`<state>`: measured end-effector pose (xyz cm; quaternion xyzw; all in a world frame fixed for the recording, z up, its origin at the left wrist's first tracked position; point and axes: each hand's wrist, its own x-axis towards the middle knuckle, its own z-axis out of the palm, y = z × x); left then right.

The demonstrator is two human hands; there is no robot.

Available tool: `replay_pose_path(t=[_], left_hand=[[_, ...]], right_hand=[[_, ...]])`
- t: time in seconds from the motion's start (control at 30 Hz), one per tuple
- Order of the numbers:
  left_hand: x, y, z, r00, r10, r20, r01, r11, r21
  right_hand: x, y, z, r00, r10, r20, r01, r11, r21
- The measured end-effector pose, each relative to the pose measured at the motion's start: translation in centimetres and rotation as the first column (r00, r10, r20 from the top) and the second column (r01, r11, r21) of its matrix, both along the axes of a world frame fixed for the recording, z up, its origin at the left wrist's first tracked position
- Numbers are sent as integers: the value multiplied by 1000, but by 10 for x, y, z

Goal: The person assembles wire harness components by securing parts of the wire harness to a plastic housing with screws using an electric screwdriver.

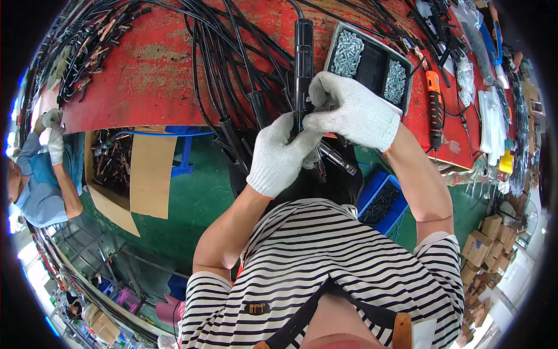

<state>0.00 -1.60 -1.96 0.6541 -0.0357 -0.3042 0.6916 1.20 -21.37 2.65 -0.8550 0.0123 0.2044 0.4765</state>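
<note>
A long black ridged handle, with a black cable running out of its far end, lies over the table edge and points toward me. My left hand, in a white knitted glove, pinches the near end of this handle. My right hand, gloved alike, has its fingers closed against the handle's right side. Whatever its fingertips pinch is hidden. Below the hands, over my lap, a second black cylindrical piece slants down to the right. More black handles on cables hang over the edge at left.
A tray of silver screws stands right of the handle. An orange and black power screwdriver lies farther right. Black cables cross the red table. A carton of copper-coloured parts, a blue bin and a co-worker are nearby.
</note>
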Motion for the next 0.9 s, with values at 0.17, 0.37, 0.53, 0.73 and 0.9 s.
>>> replay_pose_path(t=[0.17,0.37,0.53,0.73,0.9], left_hand=[[7,1,8,989,-27,-145,15,997,-79],[8,6,18,979,19,-204,-39,995,-90],[5,-2,11,973,54,-225,-78,992,-96],[4,-7,10,967,45,-249,-75,991,-113],[5,-4,16,971,66,-229,-81,995,-53]], right_hand=[[-18,-17,7,899,-438,-26,415,831,370],[-60,-206,-38,429,-499,753,882,413,-228],[-106,-252,-57,719,-516,465,557,27,-830],[-104,-259,-93,750,-582,313,556,300,-775],[-108,-263,-69,615,-491,617,763,172,-624]])
